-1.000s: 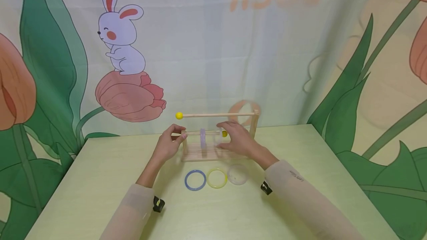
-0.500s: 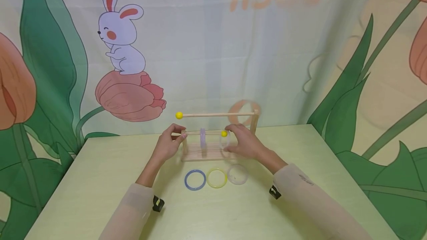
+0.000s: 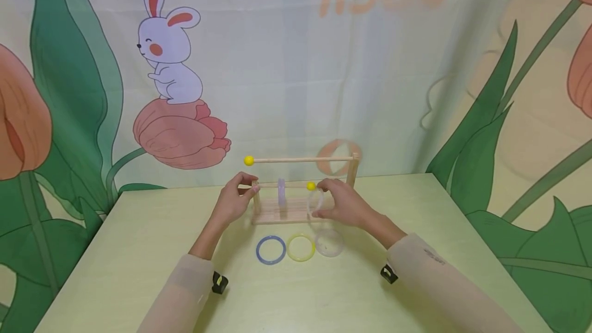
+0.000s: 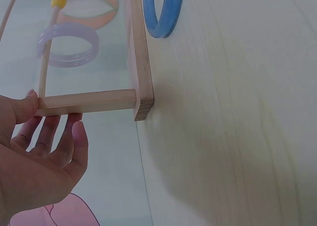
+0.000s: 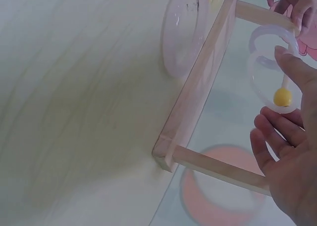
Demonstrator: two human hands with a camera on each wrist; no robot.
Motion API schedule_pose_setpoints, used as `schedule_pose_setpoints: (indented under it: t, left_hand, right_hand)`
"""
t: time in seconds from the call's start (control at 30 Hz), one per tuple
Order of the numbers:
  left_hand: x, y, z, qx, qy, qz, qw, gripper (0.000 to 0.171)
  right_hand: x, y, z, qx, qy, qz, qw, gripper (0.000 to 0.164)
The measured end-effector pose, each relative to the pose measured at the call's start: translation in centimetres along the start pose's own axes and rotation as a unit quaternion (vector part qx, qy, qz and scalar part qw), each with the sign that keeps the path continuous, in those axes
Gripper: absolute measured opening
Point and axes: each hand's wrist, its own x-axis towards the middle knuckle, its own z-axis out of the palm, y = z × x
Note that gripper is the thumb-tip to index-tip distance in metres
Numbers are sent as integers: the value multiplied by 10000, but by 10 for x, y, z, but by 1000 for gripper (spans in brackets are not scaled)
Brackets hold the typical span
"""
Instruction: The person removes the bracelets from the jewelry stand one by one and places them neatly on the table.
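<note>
A wooden bangle stand [image 3: 273,216] has two rods, each tipped with a yellow ball. My left hand [image 3: 233,199] pinches the top of its short left post, thumb on one side and fingers on the other in the left wrist view. A lilac bangle [image 3: 281,192] hangs on the lower rod. My right hand [image 3: 344,203] holds a clear bangle [image 5: 253,82] between thumb and fingers at that rod's ball [image 3: 311,186]; whether the bangle still encircles the rod I cannot tell. In front lie a blue bangle [image 3: 271,250], a yellow bangle [image 3: 301,247] and a pale bangle [image 3: 329,243].
The upper rod [image 3: 300,159] runs left from the tall right post [image 3: 352,172]. The pale table [image 3: 296,297] ends at a printed curtain [image 3: 277,66] behind the stand. Each wrist carries a small black strap piece.
My right hand has moved right, taking the clear bangle along the lower rod to the yellow ball. The left hand stays on the post, and the lilac bangle has not moved.
</note>
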Motion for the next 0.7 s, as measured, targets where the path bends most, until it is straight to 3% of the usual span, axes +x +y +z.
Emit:
schedule_pose_setpoints:
  t: [0.37, 0.7]
  left_hand:
    - [-2, 1, -2, 9, 24, 17, 10000, 29]
    - [0, -1, 0, -53, 3, 24, 10000, 30]
  right_hand:
    - [-9, -4, 9, 893, -65, 41, 9960, 69]
    - [-12, -17, 18, 1211, 131, -53, 9925, 68]
